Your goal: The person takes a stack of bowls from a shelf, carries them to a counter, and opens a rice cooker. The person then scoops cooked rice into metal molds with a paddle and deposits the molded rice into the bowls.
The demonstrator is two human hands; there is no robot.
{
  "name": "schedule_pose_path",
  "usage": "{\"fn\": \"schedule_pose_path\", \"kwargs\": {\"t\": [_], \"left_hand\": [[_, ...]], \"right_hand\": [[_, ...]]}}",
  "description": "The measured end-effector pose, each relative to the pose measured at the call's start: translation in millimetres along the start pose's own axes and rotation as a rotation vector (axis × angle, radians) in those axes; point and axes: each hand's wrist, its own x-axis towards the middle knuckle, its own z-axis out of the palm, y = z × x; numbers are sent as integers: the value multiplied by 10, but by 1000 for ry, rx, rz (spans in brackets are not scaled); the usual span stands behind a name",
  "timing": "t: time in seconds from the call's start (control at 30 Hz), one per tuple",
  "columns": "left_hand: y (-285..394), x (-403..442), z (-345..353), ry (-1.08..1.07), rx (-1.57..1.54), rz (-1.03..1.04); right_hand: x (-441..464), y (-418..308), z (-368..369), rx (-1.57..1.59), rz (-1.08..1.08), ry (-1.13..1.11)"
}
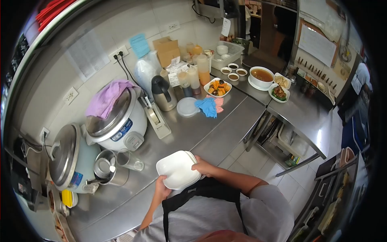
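A small stack of white, rounded-square dishes is held between my two hands, close to my body and above the front edge of the steel counter. My left hand grips the near left corner, its thumb on the top dish's rim. On the right side, my right hand clasps the stack, with the thumb over the edge and the other fingers mostly hidden. The top dish has nothing in it. To the left of the dishes stands a clear glass jug.
Two large rice cookers line the wall, one topped by a purple cloth. A thermos, tape dispenser and blue cloth sit mid-counter. Farther right are orange food, sauce cups and a soup bowl.
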Motion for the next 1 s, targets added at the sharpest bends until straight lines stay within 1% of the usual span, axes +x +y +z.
{"fn": "schedule_pose_path", "kwargs": {"t": [0.07,0.1,0.17,0.2,0.23,0.3,0.33,0.37,0.47,0.57,0.67,0.7,0.8,0.83,0.9,0.93,1.0], "left_hand": [[-7,45,-54,54,-8,31],[-9,65,-85,16,-42,42],[-75,140,-232,107,-93,69],[-61,163,-165,150,-123,89],[-53,165,-88,160,-106,151],[-37,109,105,180,-71,276],[-60,158,119,198,-54,302],[-104,202,87,219,-34,325],[-138,267,175,295,-20,370],[-213,309,249,343,-9,401],[-244,353,388,380,-7,434],[-259,376,438,390,-12,448],[-263,522,474,397,6,484],[-254,564,488,380,19,484],[-208,670,520,337,43,484],[-188,727,524,349,56,469],[-168,813,499,379,86,430]], "right_hand": [[298,192,-30,-97,-3,61],[380,213,-18,-150,0,88],[520,225,-15,-184,2,62],[583,180,-19,-208,-2,47],[622,122,-20,-156,-11,4],[787,169,5,-248,-66,29],[841,178,-10,-289,-94,42],[871,201,-55,-337,-76,38],[919,371,-170,-375,-273,29],[682,285,-315,-277,-233,-14],[651,398,-557,-51,-166,-119],[720,578,-632,-57,-295,-81],[510,375,-1019,-256,-189,-146],[470,364,-1121,-191,-187,-104],[548,506,-1331,-258,-350,-16],[572,522,-1425,-288,-431,27],[596,498,-1615,-438,-529,191]]}}
